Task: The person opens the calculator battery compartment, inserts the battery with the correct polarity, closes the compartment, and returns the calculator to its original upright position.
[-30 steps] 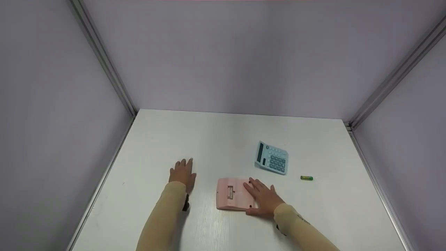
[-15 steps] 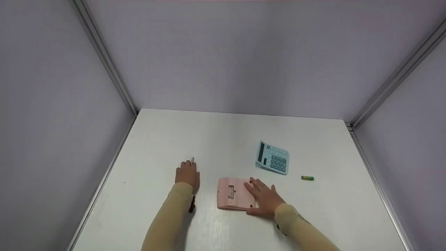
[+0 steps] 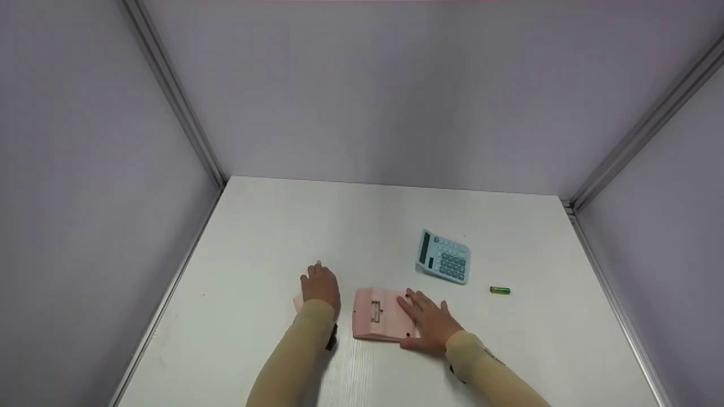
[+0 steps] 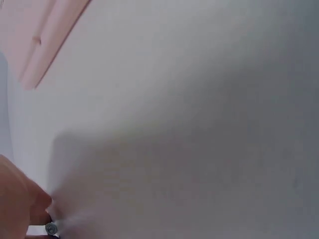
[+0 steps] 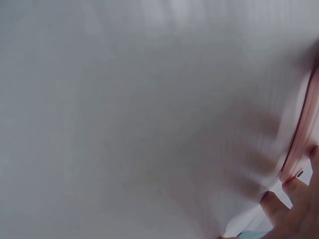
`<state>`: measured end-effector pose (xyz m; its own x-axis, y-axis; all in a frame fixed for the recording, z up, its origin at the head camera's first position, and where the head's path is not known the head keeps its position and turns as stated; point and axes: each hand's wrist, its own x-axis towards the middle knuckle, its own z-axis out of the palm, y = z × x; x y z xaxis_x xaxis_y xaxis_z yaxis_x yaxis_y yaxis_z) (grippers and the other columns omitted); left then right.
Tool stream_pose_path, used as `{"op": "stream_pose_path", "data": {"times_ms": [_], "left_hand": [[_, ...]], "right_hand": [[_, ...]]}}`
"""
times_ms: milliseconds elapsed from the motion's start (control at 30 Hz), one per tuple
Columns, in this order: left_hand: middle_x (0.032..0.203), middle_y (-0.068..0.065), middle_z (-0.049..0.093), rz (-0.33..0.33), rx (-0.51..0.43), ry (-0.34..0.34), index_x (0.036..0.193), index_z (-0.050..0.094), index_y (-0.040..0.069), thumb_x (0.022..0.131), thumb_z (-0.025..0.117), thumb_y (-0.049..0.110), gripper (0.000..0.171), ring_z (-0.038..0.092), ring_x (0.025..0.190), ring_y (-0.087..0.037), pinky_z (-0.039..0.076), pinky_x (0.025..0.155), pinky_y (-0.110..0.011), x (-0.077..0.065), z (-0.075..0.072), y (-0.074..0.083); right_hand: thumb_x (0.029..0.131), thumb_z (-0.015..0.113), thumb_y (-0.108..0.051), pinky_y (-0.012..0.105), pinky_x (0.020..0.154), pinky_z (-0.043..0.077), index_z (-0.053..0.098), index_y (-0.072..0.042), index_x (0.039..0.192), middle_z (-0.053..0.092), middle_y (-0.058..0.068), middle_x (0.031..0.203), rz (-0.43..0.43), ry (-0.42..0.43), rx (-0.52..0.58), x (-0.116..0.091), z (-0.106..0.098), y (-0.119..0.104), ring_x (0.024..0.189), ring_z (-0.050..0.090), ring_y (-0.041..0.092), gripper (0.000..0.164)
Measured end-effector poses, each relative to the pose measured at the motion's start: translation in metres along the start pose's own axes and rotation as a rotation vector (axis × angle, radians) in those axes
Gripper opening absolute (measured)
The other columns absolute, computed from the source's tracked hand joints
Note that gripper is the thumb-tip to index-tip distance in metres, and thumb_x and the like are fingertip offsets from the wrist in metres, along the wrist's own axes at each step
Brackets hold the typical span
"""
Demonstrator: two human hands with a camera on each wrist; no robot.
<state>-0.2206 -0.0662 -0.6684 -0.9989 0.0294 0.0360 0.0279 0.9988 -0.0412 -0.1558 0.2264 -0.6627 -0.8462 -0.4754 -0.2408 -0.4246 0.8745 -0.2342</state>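
Observation:
A pink calculator [image 3: 390, 325] lies face down, its battery slot [image 3: 375, 312] uncovered. My right hand [image 3: 432, 327] rests on its right end with fingers spread; the right wrist view shows the fingers [image 5: 298, 191] along its edge. Left of the calculator, my left hand [image 3: 320, 286] pinches a small battery [image 4: 51, 228], whose round metal end shows between the fingers in the left wrist view. Only its light tip sticks out past the fingers in the head view. A small pink piece [image 3: 297, 303] shows from under the left hand, mostly hidden.
Behind the pink calculator lies a light blue calculator [image 3: 445, 258], keys up and turned at an angle. A green battery [image 3: 500, 290] is on the white table [image 3: 543, 345] to its right. Grey panels [image 3: 350, 102] close off the back and both sides.
From the left, my left hand has moved right toward the pink calculator, its fingers curling around the battery. The small pink piece has come into view behind it. My right hand stays in place.

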Motion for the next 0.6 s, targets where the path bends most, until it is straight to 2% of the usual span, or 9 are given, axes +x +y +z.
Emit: {"op": "stream_pose_path", "data": {"times_ms": [233,467,600], "left_hand": [[0.134,-0.024,0.050,-0.018,0.061,0.029,0.129,0.055,-0.006,0.094,0.058,0.011,0.039,0.048,0.114,-0.037,0.042,0.092,-0.056,0.003,0.008,0.005],[0.124,-0.020,0.057,-0.008,0.099,0.005,0.122,0.062,0.000,0.092,0.061,0.011,0.032,0.048,0.116,-0.037,0.035,0.099,-0.064,-0.002,-0.001,0.007],[0.113,-0.017,0.061,0.011,0.081,0.017,0.113,0.067,0.003,0.089,0.064,0.010,0.024,0.049,0.114,-0.037,0.032,0.101,-0.064,-0.004,-0.005,0.009]], "right_hand": [[0.073,0.049,-0.083,0.073,0.104,0.016,0.010,-0.035,0.155,0.008,-0.001,0.162,-0.010,0.007,0.004,-0.001,-0.002,-0.002,0.146,0.011,0.028,0.103],[0.072,0.048,-0.085,0.073,0.104,0.016,0.006,-0.038,0.154,0.006,-0.003,0.162,-0.007,0.005,-0.005,0.000,0.002,0.000,0.147,0.010,0.026,0.103],[0.071,0.048,-0.085,0.072,0.105,0.016,0.007,-0.038,0.154,0.006,-0.004,0.162,-0.003,0.007,-0.006,0.000,0.001,0.000,0.147,0.010,0.026,0.103]]}}
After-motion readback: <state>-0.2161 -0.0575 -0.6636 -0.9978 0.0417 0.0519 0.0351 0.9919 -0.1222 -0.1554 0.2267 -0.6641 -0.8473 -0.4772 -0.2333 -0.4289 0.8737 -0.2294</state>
